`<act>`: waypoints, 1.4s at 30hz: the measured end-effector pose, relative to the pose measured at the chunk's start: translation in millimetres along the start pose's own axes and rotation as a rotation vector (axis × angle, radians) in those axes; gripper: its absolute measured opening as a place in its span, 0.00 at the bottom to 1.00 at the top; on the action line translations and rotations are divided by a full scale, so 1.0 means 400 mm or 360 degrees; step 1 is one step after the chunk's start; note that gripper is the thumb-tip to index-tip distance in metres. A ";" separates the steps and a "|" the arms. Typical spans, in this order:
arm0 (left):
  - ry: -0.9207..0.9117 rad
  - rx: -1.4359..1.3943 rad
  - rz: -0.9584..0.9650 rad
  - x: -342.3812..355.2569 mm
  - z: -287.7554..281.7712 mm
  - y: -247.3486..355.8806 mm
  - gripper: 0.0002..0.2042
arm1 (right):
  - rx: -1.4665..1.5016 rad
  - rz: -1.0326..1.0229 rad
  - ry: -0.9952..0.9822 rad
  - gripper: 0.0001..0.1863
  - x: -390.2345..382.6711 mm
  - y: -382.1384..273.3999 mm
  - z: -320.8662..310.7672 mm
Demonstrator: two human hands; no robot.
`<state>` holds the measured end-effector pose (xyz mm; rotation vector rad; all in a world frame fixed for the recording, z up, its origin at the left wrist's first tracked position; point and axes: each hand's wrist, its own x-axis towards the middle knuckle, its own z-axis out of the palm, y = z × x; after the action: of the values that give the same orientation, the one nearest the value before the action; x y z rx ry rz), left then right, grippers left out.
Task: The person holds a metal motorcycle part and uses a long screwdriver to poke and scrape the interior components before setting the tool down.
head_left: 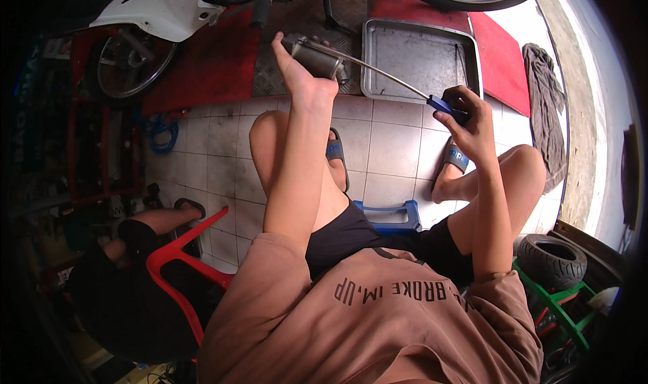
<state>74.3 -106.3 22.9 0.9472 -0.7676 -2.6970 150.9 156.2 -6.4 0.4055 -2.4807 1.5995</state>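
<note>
Out in front of me, my left hand grips a grey cylindrical metal part, holding it up over the front edge of the red platform. My right hand has its fingers closed round the blue handle of a long screwdriver. The thin shaft slants up and left from the handle, and its far end lies along the metal part. Whether the tip sits in a screw cannot be made out. Behind the shaft is a shallow metal tray with dark stains.
A motorcycle with a white panel stands on the red platform. A blue stool is between my legs. A red chair and another person are at left. A tyre rests on a green frame; a grey cloth lies at right.
</note>
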 end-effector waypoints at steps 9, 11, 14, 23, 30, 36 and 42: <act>0.0141 0.0096 -0.0062 0.001 0.004 -0.004 0.20 | 0.0021 0.0176 0.0121 0.12 -0.002 -0.020 0.023; 0.0167 0.0127 -0.0044 0.005 0.005 -0.004 0.20 | -0.0042 0.0277 -0.0049 0.12 -0.001 -0.006 0.000; 0.0135 0.0115 -0.0085 0.034 -0.014 -0.017 0.21 | -0.0122 0.0334 -0.0106 0.12 0.002 0.016 0.000; 0.0129 0.0138 -0.0095 0.038 -0.015 -0.028 0.23 | -0.0170 0.0636 -0.0252 0.09 0.007 0.037 -0.008; 0.0110 0.0107 -0.0055 0.037 -0.016 -0.016 0.24 | -0.0090 0.0337 -0.0123 0.12 -0.003 0.025 0.008; 0.0104 0.0097 -0.0001 0.037 -0.023 -0.013 0.23 | 0.0053 0.0146 0.0010 0.11 0.005 -0.038 0.027; 0.0115 0.0141 0.0018 0.015 -0.012 -0.015 0.22 | -0.0155 0.0440 -0.0251 0.13 0.001 0.021 -0.011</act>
<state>72.5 -105.2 13.5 1.0505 -0.8814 -2.6226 148.0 163.4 -11.5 0.1874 -2.8263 1.5868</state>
